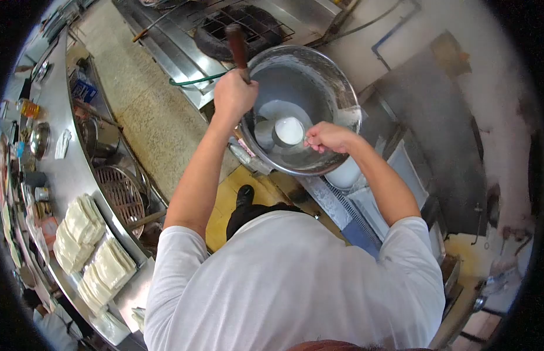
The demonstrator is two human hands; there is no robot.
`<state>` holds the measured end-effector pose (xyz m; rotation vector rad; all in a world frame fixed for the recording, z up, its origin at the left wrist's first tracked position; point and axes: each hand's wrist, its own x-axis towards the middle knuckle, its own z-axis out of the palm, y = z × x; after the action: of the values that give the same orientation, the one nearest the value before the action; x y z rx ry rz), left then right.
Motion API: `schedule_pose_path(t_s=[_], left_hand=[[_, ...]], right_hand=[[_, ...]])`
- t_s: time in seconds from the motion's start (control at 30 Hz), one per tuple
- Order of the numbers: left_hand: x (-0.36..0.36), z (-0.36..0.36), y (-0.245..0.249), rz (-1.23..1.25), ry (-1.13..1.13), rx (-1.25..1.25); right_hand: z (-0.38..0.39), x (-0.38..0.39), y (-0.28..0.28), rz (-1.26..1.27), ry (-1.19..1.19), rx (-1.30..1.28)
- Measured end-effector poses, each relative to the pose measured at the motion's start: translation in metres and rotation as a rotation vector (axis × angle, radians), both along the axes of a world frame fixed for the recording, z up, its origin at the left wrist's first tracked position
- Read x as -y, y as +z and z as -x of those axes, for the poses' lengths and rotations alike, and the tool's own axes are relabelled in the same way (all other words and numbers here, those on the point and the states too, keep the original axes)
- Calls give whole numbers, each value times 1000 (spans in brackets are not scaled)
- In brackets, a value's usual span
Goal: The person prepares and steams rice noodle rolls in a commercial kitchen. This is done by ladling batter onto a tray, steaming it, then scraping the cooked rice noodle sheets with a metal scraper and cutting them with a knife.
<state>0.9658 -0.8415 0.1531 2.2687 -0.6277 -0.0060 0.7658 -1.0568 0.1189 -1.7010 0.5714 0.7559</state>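
My left hand (233, 96) is closed around the dark wooden handle (237, 47) of a long tool, whose lower end runs down into a large metal bowl (336, 73). Whitish liquid (278, 109) lies in the bottom of that bowl. Over the bowl's near side, my right hand (330, 138) pinches the edge of a small round cup (289, 130) with white contents. A grey metal surface (264, 134) shows just left of the cup, partly hidden below my left wrist.
A blackened stove burner (240, 29) with a wire grate stands beyond the bowl. Stacked pale dough-like sheets (108, 272) lie on the steel counter (79, 169) at left. Under it is a brown slatted basket (117, 190). A person (55, 327) shows at lower left.
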Motion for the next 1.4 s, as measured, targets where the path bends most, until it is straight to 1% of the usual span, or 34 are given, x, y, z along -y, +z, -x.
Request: schedule_pose_path(t_s=[0.03,0.07,0.1,0.17,0.23,0.3,0.37,0.43,0.5,0.57,0.63,0.67,0.7,0.73,0.77,0.8,0.87,0.93,0.97,1.03,1.07,1.13,1.17,1.23,1.27,1.3,1.37,1.4], left_hand=[[1,-8,-1,-22,22,-49],[3,-18,-12,27,30,11],[4,-29,-23,-1,28,13],[2,-40,-31,44,42,11],[-1,-47,-40,101,83,-29],[-10,-52,-42,5,89,-102],[-12,-47,-47,50,54,-104],[-12,-42,-49,222,60,-154],[-12,-44,-59,235,103,-141],[-13,-46,-57,246,66,-287],[-16,-44,-62,324,36,-279],[-20,-43,-64,364,-16,-307],[-25,-44,-81,459,-23,-265],[-33,-26,-69,603,-61,-410],[-42,-13,-66,568,26,-370],[-52,-3,-73,622,23,-350],[-75,20,-78,656,114,-271],[-99,45,-86,759,52,-161],[-107,59,-85,759,38,-159],[-111,92,-81,746,-12,-140],[-105,109,-79,747,-21,-133],[-89,145,-74,736,-111,-189],[-73,165,-71,760,-161,-200],[-41,212,-54,754,-266,-309],[-28,229,-53,730,-326,-302],[-9,258,-36,689,-354,-290],[15,297,-31,616,-457,-256],[25,311,-40,620,-505,-331]], right_hand=[[-1,1,16,0,16,54],[-3,6,28,17,26,58],[-1,5,43,20,7,63],[-1,3,79,50,-45,66],[3,7,98,85,-46,85],[9,12,112,78,-83,149],[17,14,124,88,-128,158],[24,17,134,87,-162,213],[38,18,147,100,-207,196],[53,23,153,128,-222,182],[72,23,160,143,-297,171],[84,25,163,122,-337,189],[98,26,164,102,-378,207],[113,29,164,86,-422,209],[129,33,165,93,-455,205],[148,37,164,100,-491,214],[184,42,165,112,-545,228],[223,48,164,143,-647,231],[244,54,160,143,-659,237],[290,68,143,192,-797,242],[311,73,136,191,-804,251],[353,84,118,207,-948,184],[373,91,107,202,-958,193],[412,103,83,265,-1030,133],[428,106,74,244,-1065,135],[444,111,62,234,-1077,141],[475,123,31,230,-1205,128],[490,129,16,220,-1213,130]])
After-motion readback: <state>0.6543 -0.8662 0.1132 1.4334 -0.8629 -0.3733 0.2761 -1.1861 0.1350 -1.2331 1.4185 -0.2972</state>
